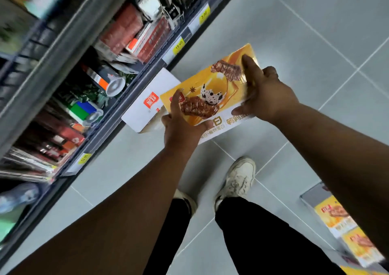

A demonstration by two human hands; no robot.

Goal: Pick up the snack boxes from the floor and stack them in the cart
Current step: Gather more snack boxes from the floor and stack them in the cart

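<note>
While held above the tiled floor (294,43), the yellow snack box (210,85) is gripped at both ends: left hand (181,127) curled round the near edge, right hand (267,93) pinching the far side. A white box (145,106) lies on the floor beneath, against the shelf (69,32).

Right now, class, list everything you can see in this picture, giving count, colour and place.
held snack box: one, yellow, between both hands
white box: one, white, by the shelf base
more snack boxes: at least two, yellow, lower right
shelf goods: many, mixed colours, left
price tags: several, yellow, shelf edges
floor: grey tiles
shoes: two, white, bottom centre
left hand: grips the box's near corner
right hand: grips its right side
</note>
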